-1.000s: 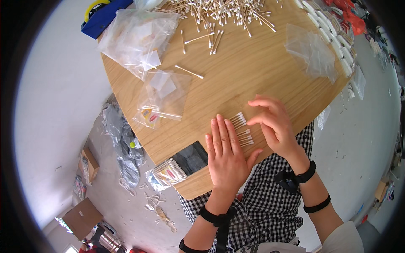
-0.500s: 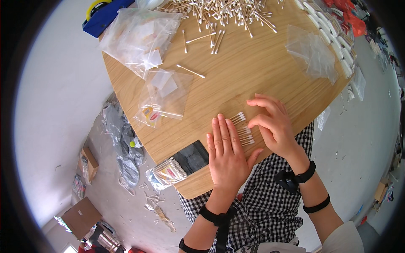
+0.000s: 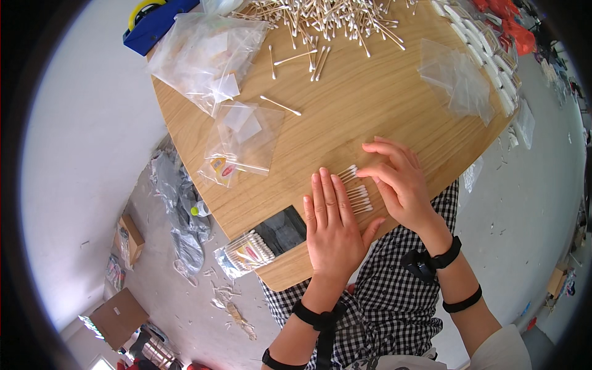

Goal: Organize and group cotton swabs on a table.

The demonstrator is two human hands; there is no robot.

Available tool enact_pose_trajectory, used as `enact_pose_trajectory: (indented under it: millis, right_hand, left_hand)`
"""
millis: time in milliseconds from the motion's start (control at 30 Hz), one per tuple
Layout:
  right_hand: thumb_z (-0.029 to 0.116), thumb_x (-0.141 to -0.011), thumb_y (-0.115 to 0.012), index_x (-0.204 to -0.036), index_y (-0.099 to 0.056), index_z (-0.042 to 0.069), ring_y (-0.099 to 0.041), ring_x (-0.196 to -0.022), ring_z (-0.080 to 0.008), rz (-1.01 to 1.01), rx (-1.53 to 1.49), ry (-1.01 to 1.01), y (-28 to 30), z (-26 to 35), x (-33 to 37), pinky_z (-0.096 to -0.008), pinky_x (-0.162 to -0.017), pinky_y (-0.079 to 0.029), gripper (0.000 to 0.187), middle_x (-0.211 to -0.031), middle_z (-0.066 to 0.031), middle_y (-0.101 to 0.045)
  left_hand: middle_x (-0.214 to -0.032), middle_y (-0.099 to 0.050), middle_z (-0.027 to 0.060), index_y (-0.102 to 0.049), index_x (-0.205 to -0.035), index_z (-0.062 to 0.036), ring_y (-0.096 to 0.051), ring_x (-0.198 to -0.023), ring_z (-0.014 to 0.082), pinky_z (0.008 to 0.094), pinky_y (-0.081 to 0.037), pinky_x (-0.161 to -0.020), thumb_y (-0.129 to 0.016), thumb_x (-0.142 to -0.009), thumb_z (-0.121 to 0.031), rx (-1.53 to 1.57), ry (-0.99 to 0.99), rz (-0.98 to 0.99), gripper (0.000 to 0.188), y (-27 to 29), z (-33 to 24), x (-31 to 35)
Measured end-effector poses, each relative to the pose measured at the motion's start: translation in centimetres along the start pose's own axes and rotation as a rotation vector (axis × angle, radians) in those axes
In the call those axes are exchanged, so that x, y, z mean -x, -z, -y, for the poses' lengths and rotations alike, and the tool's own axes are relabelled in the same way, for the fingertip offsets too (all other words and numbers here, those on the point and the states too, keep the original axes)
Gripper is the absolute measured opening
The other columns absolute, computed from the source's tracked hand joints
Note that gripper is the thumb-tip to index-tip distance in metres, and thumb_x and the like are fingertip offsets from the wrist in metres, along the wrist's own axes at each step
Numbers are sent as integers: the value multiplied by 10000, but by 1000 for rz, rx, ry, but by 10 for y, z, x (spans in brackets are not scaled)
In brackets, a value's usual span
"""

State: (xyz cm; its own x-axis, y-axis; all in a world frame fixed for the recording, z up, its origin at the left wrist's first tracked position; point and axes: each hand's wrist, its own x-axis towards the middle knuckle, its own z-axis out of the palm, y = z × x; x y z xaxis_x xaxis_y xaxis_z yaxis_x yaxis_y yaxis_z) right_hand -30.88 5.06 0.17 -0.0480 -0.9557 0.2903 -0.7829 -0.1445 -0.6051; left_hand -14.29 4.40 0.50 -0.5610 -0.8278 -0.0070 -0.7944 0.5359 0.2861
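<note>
My left hand (image 3: 335, 228) lies flat, palm down, over a small row of cotton swabs (image 3: 359, 198) near the table's front edge. Their white tips stick out on its right side, and the rest of the sticks is under the palm. My right hand (image 3: 402, 185) hovers just right of the row with curved, spread fingers. One fingertip meets the white tips at the row's far end; whether it presses on them I cannot tell. Left of my left hand, a clear packet of cotton swabs (image 3: 248, 251) sits beside a black flat pad (image 3: 281, 230).
A large heap of loose cotton swabs (image 3: 327, 18) covers the table's far side. Clear plastic bags (image 3: 206, 55) lie at the left, another bag (image 3: 455, 80) at the right. Filled white packs (image 3: 487, 52) line the right edge. A blue tape dispenser (image 3: 151, 31) stands far left.
The fingertip of my right hand has moved slightly left onto the far swab tips, which now sit a little apart from the others. My left hand stays flat in place.
</note>
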Motion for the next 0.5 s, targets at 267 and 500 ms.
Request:
enact_pose_trajectory:
  millis: [267, 500]
  right_hand:
    - [24, -848, -582, -911, -668, 111, -513, -1235, -304, 14, -6, 2, 4, 2, -2, -415, -1009, -385, 138, -1267, -86, -584]
    - [54, -860, -573, -1126, -673, 136, -498, -1235, -285, -10, 4, -14, 1, 4, -5, -429, -1003, -383, 295, -1278, -79, -568]
  left_hand:
    - [-1534, -251, 285, -263, -1454, 109, -230, -1449, 392, 502, -207, -1165, -510, -874, -645, 13, 2, -11, 983, 0, 0, -1]
    - [-1532, -261, 279, -255, -1459, 102, -240, -1445, 389, 510, -216, -1162, -542, -875, -607, 61, 3, -33, 962, 1, 2, -1]
